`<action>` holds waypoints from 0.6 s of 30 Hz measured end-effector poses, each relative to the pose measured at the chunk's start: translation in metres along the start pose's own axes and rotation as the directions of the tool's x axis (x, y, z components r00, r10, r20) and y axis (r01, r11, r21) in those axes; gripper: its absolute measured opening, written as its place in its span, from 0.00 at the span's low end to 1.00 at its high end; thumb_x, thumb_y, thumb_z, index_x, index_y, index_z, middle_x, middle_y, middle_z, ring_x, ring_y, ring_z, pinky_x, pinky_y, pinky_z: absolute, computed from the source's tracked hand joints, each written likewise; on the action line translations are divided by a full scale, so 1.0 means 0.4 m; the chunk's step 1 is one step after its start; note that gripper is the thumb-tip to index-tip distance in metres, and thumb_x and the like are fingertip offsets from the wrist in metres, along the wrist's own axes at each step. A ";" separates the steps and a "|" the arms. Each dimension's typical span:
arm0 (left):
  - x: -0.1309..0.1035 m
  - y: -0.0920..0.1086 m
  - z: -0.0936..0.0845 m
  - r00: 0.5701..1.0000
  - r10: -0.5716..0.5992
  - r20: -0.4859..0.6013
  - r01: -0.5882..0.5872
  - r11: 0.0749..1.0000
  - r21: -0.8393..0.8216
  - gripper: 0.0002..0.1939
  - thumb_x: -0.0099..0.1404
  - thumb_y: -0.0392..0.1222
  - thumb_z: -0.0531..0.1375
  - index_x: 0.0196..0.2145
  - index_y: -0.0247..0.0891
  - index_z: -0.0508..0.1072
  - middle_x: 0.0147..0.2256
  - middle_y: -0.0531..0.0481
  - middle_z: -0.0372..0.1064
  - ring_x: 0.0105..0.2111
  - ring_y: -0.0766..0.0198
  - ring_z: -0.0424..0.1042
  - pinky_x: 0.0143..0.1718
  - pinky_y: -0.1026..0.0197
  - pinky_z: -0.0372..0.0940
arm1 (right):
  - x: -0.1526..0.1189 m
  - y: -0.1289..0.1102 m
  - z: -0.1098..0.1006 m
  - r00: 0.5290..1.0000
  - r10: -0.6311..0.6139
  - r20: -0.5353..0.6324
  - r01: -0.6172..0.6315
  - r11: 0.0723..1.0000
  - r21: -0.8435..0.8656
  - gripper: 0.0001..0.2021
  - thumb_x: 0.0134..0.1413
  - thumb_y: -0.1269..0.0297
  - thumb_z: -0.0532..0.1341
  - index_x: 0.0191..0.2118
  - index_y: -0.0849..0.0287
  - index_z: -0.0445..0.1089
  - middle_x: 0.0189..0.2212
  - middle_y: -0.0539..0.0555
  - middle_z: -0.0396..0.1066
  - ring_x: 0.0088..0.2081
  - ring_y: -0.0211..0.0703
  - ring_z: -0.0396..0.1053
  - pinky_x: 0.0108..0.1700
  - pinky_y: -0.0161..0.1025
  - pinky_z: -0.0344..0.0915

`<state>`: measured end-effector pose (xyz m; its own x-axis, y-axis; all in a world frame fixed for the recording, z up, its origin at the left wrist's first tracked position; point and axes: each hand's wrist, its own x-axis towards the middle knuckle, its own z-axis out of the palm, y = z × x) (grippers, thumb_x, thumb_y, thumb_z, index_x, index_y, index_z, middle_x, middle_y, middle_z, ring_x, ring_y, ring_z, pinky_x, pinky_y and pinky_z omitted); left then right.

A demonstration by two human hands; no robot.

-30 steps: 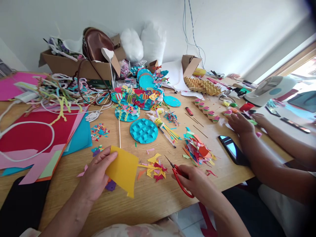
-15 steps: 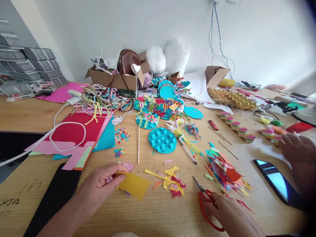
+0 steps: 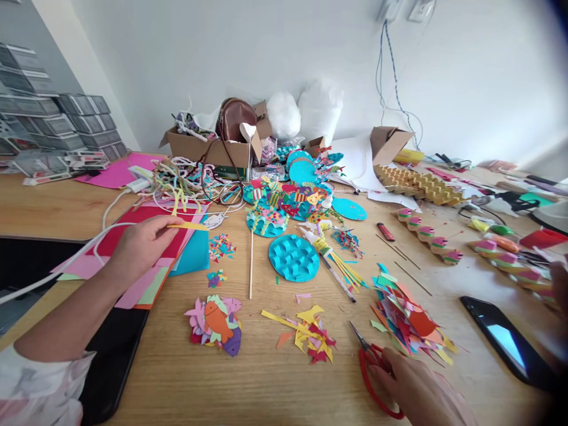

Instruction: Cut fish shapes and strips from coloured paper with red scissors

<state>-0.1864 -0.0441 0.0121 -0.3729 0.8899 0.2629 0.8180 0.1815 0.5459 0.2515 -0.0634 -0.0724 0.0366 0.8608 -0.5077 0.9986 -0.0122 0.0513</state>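
Note:
My left hand [image 3: 144,251] pinches a small yellow paper piece [image 3: 190,226], seen nearly edge-on above the stacked red and pink sheets [image 3: 113,236]. On the table at the right, my right hand [image 3: 410,378] has its fingers around the red handles of scissors [image 3: 370,367], whose blades point up and left. Paper fish [image 3: 217,319] in orange, purple and pink lie in a pile at the left centre. Yellow and red scraps [image 3: 313,337] are between that pile and the scissors. A larger heap of coloured scraps [image 3: 410,322] is beyond my right hand.
A blue textured disc [image 3: 293,258] sits mid-table beside a wooden stick [image 3: 251,266] and a glue bottle [image 3: 317,239]. A phone [image 3: 497,337] lies at the right, near another person's hand [image 3: 560,284]. Boxes, a brown bag [image 3: 237,118] and yarn stand behind.
My left hand has moved up and left with the yellow paper, uncovering the fish pile. The other person's hand has moved right. My right hand and the scissors have barely moved.

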 end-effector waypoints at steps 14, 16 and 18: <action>0.030 -0.191 0.072 0.944 0.098 0.315 -0.261 0.805 0.533 0.22 0.64 0.39 0.43 0.49 0.19 0.62 0.54 0.34 0.57 0.54 0.53 0.57 0.53 0.54 0.52 | -0.033 -0.092 -0.030 0.877 -0.297 -0.377 0.395 0.894 0.213 0.09 0.53 0.64 0.52 0.30 0.56 0.69 0.29 0.53 0.71 0.30 0.42 0.68 0.29 0.34 0.56; 0.036 -0.216 0.077 0.931 0.092 0.355 -0.281 0.799 0.531 0.21 0.63 0.38 0.44 0.46 0.21 0.66 0.53 0.37 0.59 0.54 0.54 0.57 0.54 0.54 0.51 | -0.038 -0.127 -0.036 0.861 -0.342 -0.376 0.443 0.868 0.223 0.11 0.55 0.64 0.51 0.30 0.56 0.69 0.29 0.53 0.70 0.30 0.41 0.68 0.29 0.34 0.57; 0.039 -0.229 0.077 0.917 0.098 0.388 -0.309 0.789 0.531 0.21 0.62 0.38 0.44 0.45 0.23 0.67 0.53 0.38 0.60 0.54 0.56 0.57 0.54 0.56 0.50 | -0.043 -0.162 -0.044 0.854 -0.384 -0.351 0.476 0.849 0.228 0.11 0.55 0.64 0.51 0.32 0.56 0.70 0.31 0.53 0.70 0.32 0.41 0.68 0.31 0.33 0.58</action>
<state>-0.2538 -0.0339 -0.0583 -0.0918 0.9957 -0.0140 0.9933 0.0905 -0.0724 0.1856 -0.0684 -0.0518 -0.3659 0.9183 -0.1511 0.8744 0.2836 -0.3937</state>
